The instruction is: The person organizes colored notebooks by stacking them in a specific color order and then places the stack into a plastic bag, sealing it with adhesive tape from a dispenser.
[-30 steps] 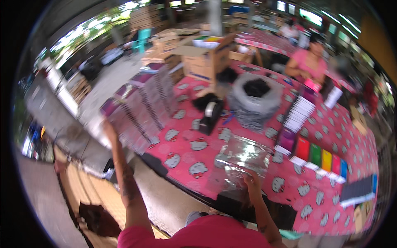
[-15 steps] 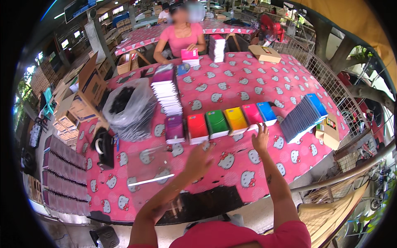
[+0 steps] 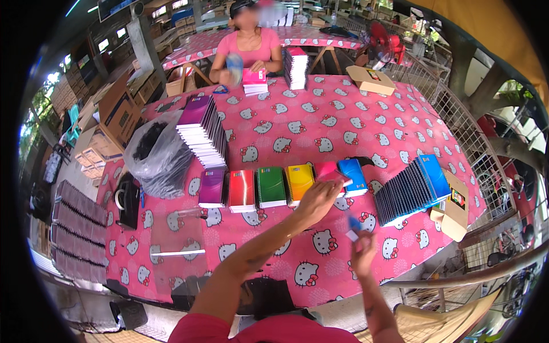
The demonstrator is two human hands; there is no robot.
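Note:
A row of small spiral notebook stacks crosses the table: purple (image 3: 213,186), red (image 3: 241,187), green (image 3: 270,184), yellow (image 3: 299,178), pink (image 3: 325,169) and blue (image 3: 351,171). My left hand (image 3: 318,201) reaches over the yellow stack's right side, its fingers closed on the tilted top pink notebook. Nearer me, my right hand (image 3: 363,251) is closed around a blurred blue notebook (image 3: 354,224) seen nearly edge-on. That hand is apart from the row. Right of it leans a long row of blue notebooks (image 3: 403,191).
Left of the row are a tall purple notebook stack (image 3: 200,123), a plastic bag (image 3: 163,171), a tape dispenser (image 3: 127,203) and a clear sheet (image 3: 177,240). Cartons (image 3: 452,214) (image 3: 370,80) lie at the right. Across the table, a person (image 3: 249,48) handles pink notebooks (image 3: 255,82).
My left hand has moved right and forward onto the pink notebook. My right hand has drawn back toward me, now with a blue notebook. The view has shifted slightly.

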